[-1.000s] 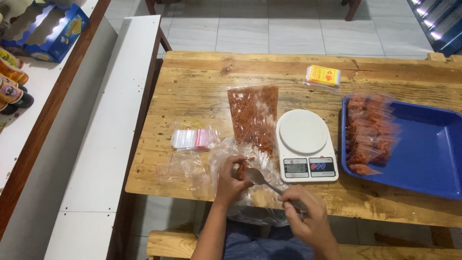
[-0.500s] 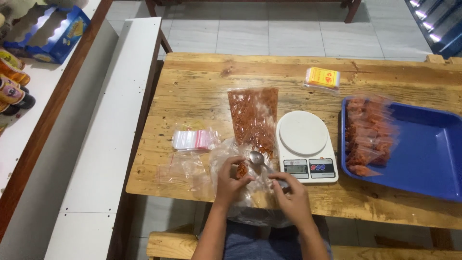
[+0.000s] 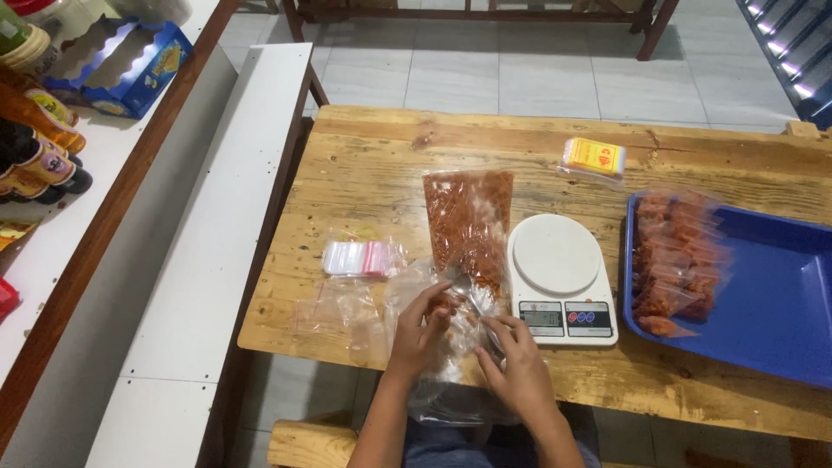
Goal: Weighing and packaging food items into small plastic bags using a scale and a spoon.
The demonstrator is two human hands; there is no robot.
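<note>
My left hand (image 3: pixel 423 334) pinches a small clear plastic bag (image 3: pixel 451 325) at the table's front edge, with a little red-orange flake inside. My right hand (image 3: pixel 520 368) grips a metal spoon (image 3: pixel 475 303) whose bowl points into that bag's mouth. Just behind the hands lies a long clear bag of red-orange flakes (image 3: pixel 468 225), its open end toward me. A white digital scale (image 3: pixel 559 277) stands right of it, with nothing on its pan.
A blue tray (image 3: pixel 780 303) at the right holds several filled small bags (image 3: pixel 680 260). A stack of unused zip bags (image 3: pixel 360 258) and loose clear plastic (image 3: pixel 338 312) lie left of my hands. A yellow packet (image 3: pixel 594 158) sits farther back. A white bench (image 3: pixel 199 260) runs along the left.
My right hand has moved up and left with the spoon, bringing it from the table's front edge to the small bag in my left hand. The left hand has stayed put.
</note>
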